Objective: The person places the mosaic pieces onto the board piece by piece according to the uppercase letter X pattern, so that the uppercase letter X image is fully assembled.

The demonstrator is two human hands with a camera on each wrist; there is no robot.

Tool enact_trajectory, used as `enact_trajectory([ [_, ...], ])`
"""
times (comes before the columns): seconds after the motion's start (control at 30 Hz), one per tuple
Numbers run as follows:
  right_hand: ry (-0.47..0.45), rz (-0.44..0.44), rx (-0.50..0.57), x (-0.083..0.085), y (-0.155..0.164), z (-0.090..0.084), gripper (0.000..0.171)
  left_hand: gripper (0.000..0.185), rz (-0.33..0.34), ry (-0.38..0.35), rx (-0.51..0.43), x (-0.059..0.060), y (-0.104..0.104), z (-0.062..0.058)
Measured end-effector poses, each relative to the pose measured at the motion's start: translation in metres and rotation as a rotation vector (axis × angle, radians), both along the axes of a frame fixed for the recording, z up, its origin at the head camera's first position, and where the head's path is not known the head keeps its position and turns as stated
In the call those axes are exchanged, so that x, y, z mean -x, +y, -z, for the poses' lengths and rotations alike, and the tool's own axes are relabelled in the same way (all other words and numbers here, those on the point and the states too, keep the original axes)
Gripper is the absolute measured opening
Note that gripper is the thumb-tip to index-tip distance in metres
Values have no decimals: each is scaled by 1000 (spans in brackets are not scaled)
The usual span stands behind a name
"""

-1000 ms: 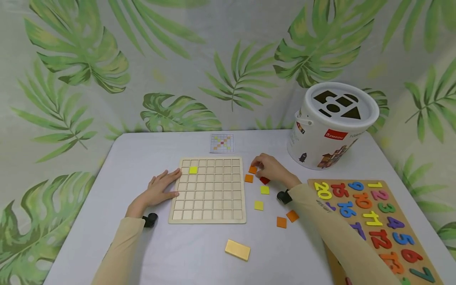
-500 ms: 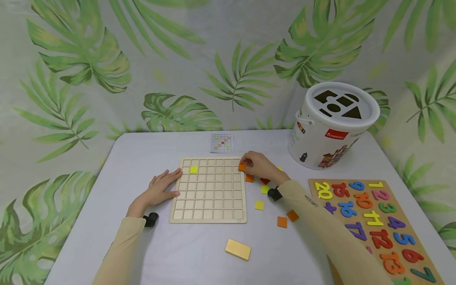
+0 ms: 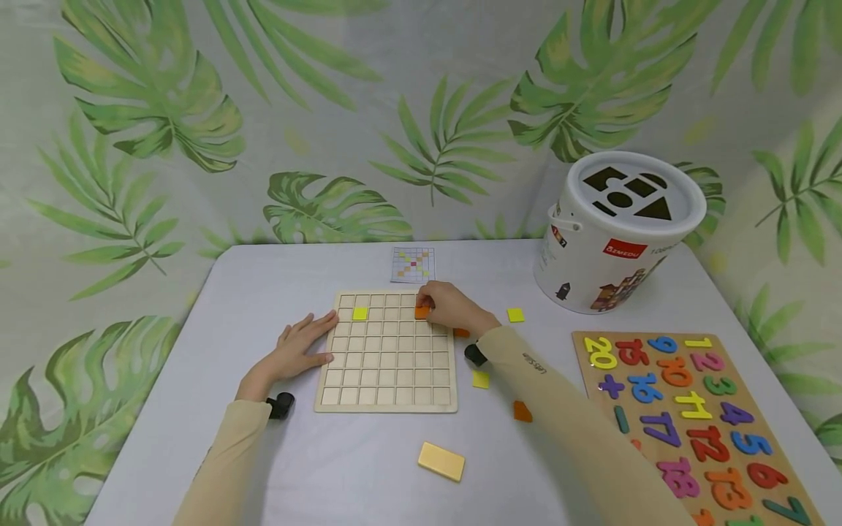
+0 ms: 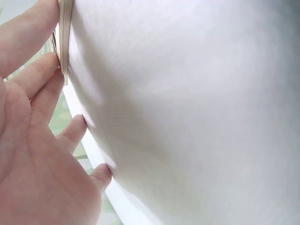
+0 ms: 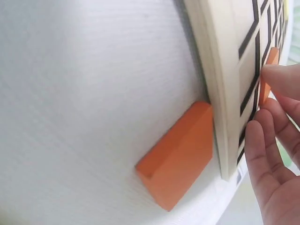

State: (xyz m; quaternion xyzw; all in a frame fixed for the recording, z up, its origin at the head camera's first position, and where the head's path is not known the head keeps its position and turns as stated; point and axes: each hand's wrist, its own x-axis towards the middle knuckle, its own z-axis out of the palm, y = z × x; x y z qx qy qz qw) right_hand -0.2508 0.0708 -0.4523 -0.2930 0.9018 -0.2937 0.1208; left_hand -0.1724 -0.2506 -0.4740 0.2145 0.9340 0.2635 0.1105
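Backdrop: leaf-print cloth behind and beside a pale grey worktop (image 3: pixel 368 467).
Grid board: wooden tray of square cells (image 3: pixel 388 351) lying flat mid-worktop; one yellow tile (image 3: pixel 359 313) seated in its second row, near the left edge.
Right hand: (image 3: pixel 450 307) over the board's upper right cells, fingertips (image 5: pixel 281 77) pinching an orange tile (image 3: pixel 422 313) down at a second-row cell; grip closed round the tile's edges.
Left hand: (image 3: pixel 299 347) flat on the worktop, fingers straight and spread, fingertips touching the board's left edge; grip relaxed, holding nothing.
Loose tiles: orange one (image 5: pixel 180 152) touching the board's right edge; yellow ones (image 3: pixel 516 315) and (image 3: pixel 481 379) further right, another orange (image 3: pixel 522 411) part hidden by the sleeve.
Pattern card: small printed grid (image 3: pixel 412 264) just beyond the board's far edge.
Wooden block: tan rectangle (image 3: pixel 441 461) near the front edge.
Bucket: white tub with shape-cut lid (image 3: pixel 618 230) at far right.
Number puzzle: board of coloured numerals (image 3: pixel 684 409) at right, under the right sleeve.
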Motion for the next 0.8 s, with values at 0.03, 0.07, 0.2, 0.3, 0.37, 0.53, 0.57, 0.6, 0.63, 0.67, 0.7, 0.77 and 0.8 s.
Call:
enact_trajectory([
  [0.03, 4, -5, -4, 0, 0, 0, 22, 70, 0, -3, -2, 0, 0, 0],
  [0.07, 6, -9, -6, 0, 0, -1, 22, 70, 0, -4, -3, 0, 0, 0],
  [0.2, 17, -20, -19, -1, 2, -3, 23, 70, 4, -8, -6, 0, 1, -2],
  [0.3, 15, -17, -20, -1, 3, -5, 22, 70, 6, -11, -11, 0, 3, -4],
  [0.37, 14, -19, -18, -2, 4, -6, 22, 70, 4, -15, -17, 0, 3, -5],
  [0.53, -11, -11, 36, 1, 15, -4, 18, 70, 3, -22, -21, 0, 3, -5],
  [0.57, -19, 5, 52, 1, 20, -4, 18, 70, 3, -23, -20, 0, 3, -4],
  [0.6, -24, 25, 64, 1, 26, -5, 17, 70, 2, -24, -22, -1, 3, -4],
  [0.63, -31, 43, 81, 0, 33, -6, 18, 70, 2, -24, -21, -1, 2, -4],
  [0.67, -36, 67, 91, -2, 42, -8, 18, 70, 1, -23, -20, -1, 2, -3],
  [0.7, -40, 88, 97, -3, 50, -9, 19, 70, 1, -21, -15, -1, 2, -3],
  [0.77, -27, 124, 88, -7, 69, -11, 20, 70, -2, -20, -9, -2, 1, -3],
  [0.8, -23, 139, 81, -9, 79, -11, 20, 70, -3, -19, -7, -2, 0, -4],
])
